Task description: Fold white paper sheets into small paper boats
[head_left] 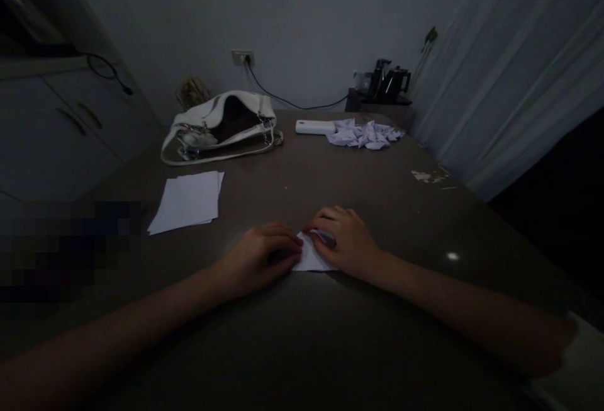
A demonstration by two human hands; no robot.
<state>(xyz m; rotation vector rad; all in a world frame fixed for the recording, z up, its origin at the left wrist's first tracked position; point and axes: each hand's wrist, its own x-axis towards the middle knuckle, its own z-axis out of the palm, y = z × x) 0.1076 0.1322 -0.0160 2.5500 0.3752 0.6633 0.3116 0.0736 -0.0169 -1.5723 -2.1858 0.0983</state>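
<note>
A small folded sheet of white paper [310, 256] lies on the dark table in front of me, its lower edge straight and its upper part lifted near the right. On its left side my left hand [265, 255] presses with thumb and fingertips closed together at the paper. My right hand [348, 240] grips the upper right flap between thumb and fingers, and covers that end of the paper. Up and to the left lies a stack of white paper sheets [191, 201], apart from both hands.
Behind the stack sits an open white handbag [236, 123]. A pile of folded paper pieces [363, 134] lies at the back right beside a white oblong object [315, 127]. Small scraps [428, 177] lie near the right edge. A black kettle [395, 84] stands beyond the table.
</note>
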